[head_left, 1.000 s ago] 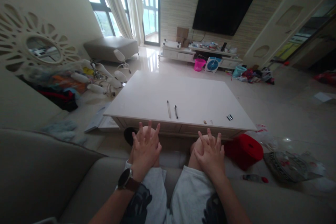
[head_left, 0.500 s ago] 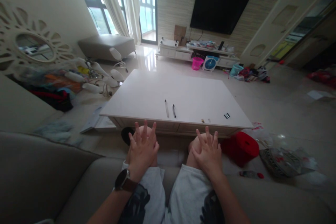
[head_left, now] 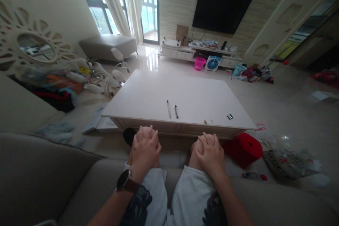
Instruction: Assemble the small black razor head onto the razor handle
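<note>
My left hand lies over my left knee, fingers apart and bent down over the kneecap, with a dark watch on the wrist. On the other knee rests my right hand, its fingers also parted and holding nothing. In front of both stands a white coffee table. Near its front edge are a pen with a clear barrel and a dark-and-silver pen. Farther right lie a tiny gold-coloured piece, a small pale piece and small dark-and-silver pieces, too small to name.
A red stool stands right of my right knee, beside a bottle with a red cap and a plastic bag. White lamp shades lie left of the table. A grey sofa is beneath me.
The fingers of both hands have lowered from raised and spread to bent over the knees. The things on the table have not moved.
</note>
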The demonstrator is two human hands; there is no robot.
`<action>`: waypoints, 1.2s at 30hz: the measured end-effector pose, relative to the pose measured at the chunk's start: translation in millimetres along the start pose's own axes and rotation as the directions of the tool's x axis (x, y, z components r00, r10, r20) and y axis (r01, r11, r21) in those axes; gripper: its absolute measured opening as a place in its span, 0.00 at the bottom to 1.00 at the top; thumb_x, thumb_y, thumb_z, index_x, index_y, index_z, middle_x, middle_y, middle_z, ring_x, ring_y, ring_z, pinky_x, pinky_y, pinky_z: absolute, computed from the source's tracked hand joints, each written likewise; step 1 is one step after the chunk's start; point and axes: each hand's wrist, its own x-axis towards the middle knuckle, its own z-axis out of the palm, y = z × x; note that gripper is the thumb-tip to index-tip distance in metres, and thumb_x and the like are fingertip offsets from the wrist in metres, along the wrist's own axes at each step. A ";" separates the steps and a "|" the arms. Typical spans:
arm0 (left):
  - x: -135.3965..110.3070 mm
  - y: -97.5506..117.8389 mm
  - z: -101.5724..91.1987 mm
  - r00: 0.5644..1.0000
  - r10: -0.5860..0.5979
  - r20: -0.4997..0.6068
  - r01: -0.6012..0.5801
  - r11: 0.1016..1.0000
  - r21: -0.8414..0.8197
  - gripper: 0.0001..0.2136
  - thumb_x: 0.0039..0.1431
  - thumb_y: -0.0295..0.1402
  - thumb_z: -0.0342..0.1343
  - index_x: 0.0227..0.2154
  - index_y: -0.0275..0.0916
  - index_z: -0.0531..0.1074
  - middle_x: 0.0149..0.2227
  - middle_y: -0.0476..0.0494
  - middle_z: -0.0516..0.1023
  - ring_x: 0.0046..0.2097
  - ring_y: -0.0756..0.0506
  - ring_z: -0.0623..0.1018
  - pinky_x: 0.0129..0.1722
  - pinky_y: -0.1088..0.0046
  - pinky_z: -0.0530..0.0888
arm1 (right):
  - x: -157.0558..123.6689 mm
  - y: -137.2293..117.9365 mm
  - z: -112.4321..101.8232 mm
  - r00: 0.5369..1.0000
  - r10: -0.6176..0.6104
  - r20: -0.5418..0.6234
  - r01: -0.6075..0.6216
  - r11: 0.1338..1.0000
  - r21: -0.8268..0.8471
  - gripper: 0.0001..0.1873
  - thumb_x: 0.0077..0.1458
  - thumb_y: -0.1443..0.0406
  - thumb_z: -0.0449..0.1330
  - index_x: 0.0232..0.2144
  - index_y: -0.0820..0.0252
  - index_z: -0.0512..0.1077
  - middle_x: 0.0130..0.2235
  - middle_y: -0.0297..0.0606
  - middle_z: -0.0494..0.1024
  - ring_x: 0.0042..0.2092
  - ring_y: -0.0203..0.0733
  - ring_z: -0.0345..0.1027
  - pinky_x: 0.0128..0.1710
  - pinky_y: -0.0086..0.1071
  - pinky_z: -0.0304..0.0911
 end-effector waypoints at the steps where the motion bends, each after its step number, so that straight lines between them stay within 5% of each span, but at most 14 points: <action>1: -0.1 -0.2 -0.3 1.000 0.004 -0.001 -0.004 1.000 -0.005 0.23 0.63 0.36 0.49 0.61 0.43 0.69 0.71 0.40 0.58 0.72 0.28 0.49 0.65 0.43 0.55 | -0.1 -0.1 -0.5 1.000 -0.001 -0.003 0.001 1.000 0.004 0.26 0.60 0.57 0.52 0.60 0.47 0.69 0.69 0.29 0.60 0.71 0.58 0.39 0.61 0.53 0.56; 9: 0.8 -5.0 3.9 0.999 0.039 -0.008 -0.039 0.999 -0.009 0.26 0.63 0.35 0.49 0.64 0.39 0.66 0.70 0.37 0.58 0.73 0.30 0.48 0.67 0.47 0.54 | -1.0 -0.2 -1.9 1.000 -0.003 -0.003 0.003 1.000 0.010 0.26 0.60 0.58 0.53 0.60 0.47 0.69 0.69 0.31 0.61 0.71 0.58 0.40 0.60 0.52 0.57; 16: 7.4 -16.6 15.1 0.996 -0.043 -0.079 0.031 0.988 -0.149 0.32 0.62 0.38 0.49 0.65 0.22 0.59 0.69 0.26 0.59 0.72 0.35 0.55 0.70 0.59 0.54 | -0.6 0.0 -1.4 1.000 -0.007 -0.016 0.007 1.000 0.009 0.25 0.60 0.58 0.53 0.59 0.46 0.70 0.68 0.30 0.62 0.71 0.58 0.41 0.60 0.52 0.56; 20: 17.9 -59.8 27.1 0.978 -0.175 0.112 0.207 0.866 -0.456 0.30 0.66 0.44 0.43 0.64 0.29 0.63 0.68 0.32 0.63 0.69 0.38 0.62 0.67 0.60 0.60 | -1.0 0.4 -2.5 1.000 -0.012 -0.011 0.012 1.000 0.012 0.25 0.60 0.58 0.53 0.59 0.47 0.70 0.68 0.30 0.62 0.70 0.58 0.42 0.60 0.52 0.56; 24: 21.8 -124.4 47.3 0.828 -0.335 0.450 0.551 0.636 -0.540 0.27 0.63 0.47 0.41 0.45 0.32 0.78 0.46 0.31 0.83 0.56 0.33 0.78 0.55 0.59 0.73 | -1.4 1.3 -3.2 1.000 -0.015 -0.012 0.015 1.000 0.017 0.25 0.60 0.59 0.53 0.59 0.47 0.70 0.68 0.30 0.63 0.70 0.58 0.42 0.60 0.51 0.56; 28: 18.7 -156.5 55.8 0.798 -0.448 0.403 0.603 0.570 -0.558 0.21 0.58 0.44 0.47 0.39 0.34 0.79 0.43 0.34 0.84 0.52 0.35 0.79 0.52 0.63 0.74 | 0.1 1.2 -2.9 1.000 -0.012 -0.001 0.012 1.000 0.014 0.25 0.59 0.58 0.53 0.59 0.46 0.70 0.68 0.30 0.62 0.70 0.58 0.42 0.60 0.52 0.56; 32: 15.7 -125.4 40.9 0.848 -0.436 0.301 0.519 0.568 -0.638 0.24 0.62 0.43 0.44 0.47 0.32 0.77 0.52 0.33 0.80 0.56 0.37 0.77 0.58 0.61 0.72 | 2.9 -0.7 -2.5 1.000 -0.006 0.015 0.006 1.000 0.006 0.25 0.59 0.58 0.54 0.59 0.46 0.70 0.68 0.31 0.63 0.70 0.57 0.42 0.60 0.52 0.56; 36: -1.1 -51.4 7.2 0.975 -0.221 0.029 0.201 0.814 -0.546 0.18 0.65 0.40 0.47 0.45 0.39 0.79 0.51 0.38 0.80 0.57 0.38 0.76 0.64 0.56 0.65 | 4.1 -2.1 -2.5 1.000 -0.002 0.022 0.002 1.000 -0.027 0.25 0.60 0.58 0.53 0.59 0.46 0.70 0.67 0.31 0.63 0.70 0.57 0.42 0.60 0.52 0.57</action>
